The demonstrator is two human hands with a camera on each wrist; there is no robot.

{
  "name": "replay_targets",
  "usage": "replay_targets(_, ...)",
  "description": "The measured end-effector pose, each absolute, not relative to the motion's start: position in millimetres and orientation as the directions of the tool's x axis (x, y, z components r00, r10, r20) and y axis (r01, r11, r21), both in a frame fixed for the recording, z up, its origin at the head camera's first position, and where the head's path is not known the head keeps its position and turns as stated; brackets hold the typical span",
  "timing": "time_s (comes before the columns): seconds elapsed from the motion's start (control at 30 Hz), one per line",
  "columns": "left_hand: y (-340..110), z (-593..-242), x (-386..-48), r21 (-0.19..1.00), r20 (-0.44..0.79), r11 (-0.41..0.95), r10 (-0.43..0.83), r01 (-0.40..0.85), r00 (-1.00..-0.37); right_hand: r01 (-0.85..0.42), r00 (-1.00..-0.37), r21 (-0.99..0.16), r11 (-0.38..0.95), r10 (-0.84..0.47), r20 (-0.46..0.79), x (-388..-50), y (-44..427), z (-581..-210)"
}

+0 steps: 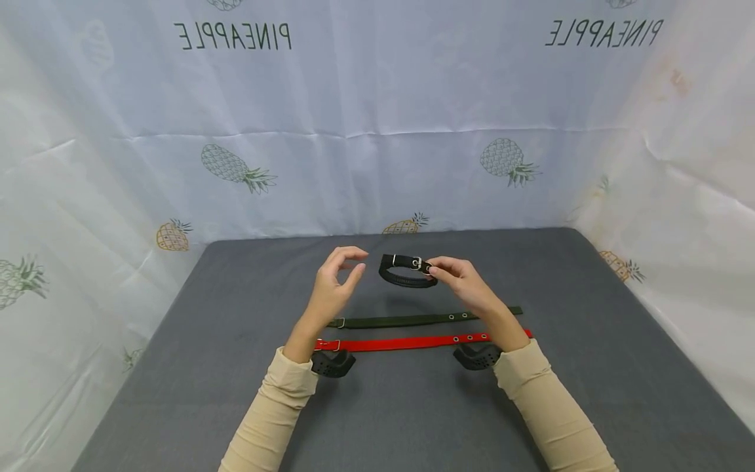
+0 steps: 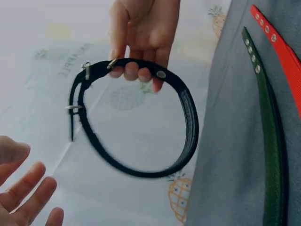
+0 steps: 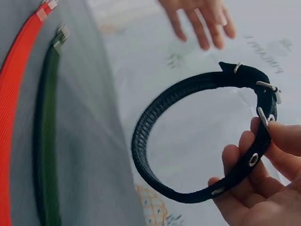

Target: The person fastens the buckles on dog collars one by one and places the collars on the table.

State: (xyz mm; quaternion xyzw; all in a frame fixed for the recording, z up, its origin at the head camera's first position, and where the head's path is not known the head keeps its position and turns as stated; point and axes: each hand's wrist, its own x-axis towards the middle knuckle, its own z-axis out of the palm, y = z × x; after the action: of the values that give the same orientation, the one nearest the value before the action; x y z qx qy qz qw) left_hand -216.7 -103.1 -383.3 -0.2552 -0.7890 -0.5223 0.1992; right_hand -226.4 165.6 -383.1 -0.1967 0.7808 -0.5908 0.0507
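Observation:
A black collar [image 1: 407,282], buckled into a loop, hangs in the air above the table. The right hand [image 1: 466,282] pinches its right side near the metal ring, thumb on one face and fingers on the other, as the right wrist view shows [image 3: 263,183]. The collar's buckle [image 3: 267,86] is fastened, and its strap end sticks out past a metal keeper. To the left of the loop, the left hand [image 1: 331,288] is raised with fingers spread and slightly bent, holding nothing; in the left wrist view its fingers [image 2: 35,188] stand apart from the collar [image 2: 141,174].
A green strap [image 1: 395,322] and a red strap [image 1: 389,344] lie straight across the grey table [image 1: 401,419], the red one nearer the person. Black perforated pieces [image 1: 333,364] show beneath both wrists. A white curtain with pineapple prints [image 1: 366,183] stands behind.

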Motion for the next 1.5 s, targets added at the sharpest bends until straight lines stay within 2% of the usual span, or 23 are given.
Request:
replay_targets(0.17,-107,-390,-214,0.741,0.545,0.332,0.211,0.584,-0.811,-0.337,-0.916,-0.838,0.43,-0.354,0.187,-222,177,-388)
replay_targets(0.3,-108,-394,-214,0.737,0.538,0.337,0.231,0.586,-0.81,-0.412,-0.897,-0.763,0.498,-0.371,0.241,-220,188,-394)
replay_targets(0.5,-113,-397,-214,0.751,0.509,0.336,0.254,0.568,-0.823,-0.466,-0.879,-0.7,0.541,-0.372,0.298,-229,200,-405)
replay_targets(0.8,-118,-398,-215,0.775,0.441,0.381,0.243,0.504,-0.864,-0.442,-0.897,-0.655,0.613,-0.299,0.325,-246,217,-419)
replay_targets(1.23,-120,-396,-215,0.787,0.428,0.374,0.242,0.49,-0.871,-0.448,-0.892,-0.562,0.695,-0.299,0.34,-258,230,-425)
replay_targets(1.5,-122,-395,-215,0.792,0.422,0.37,0.242,0.485,-0.874,-0.42,-0.903,-0.545,0.726,-0.276,0.328,-264,233,-427)
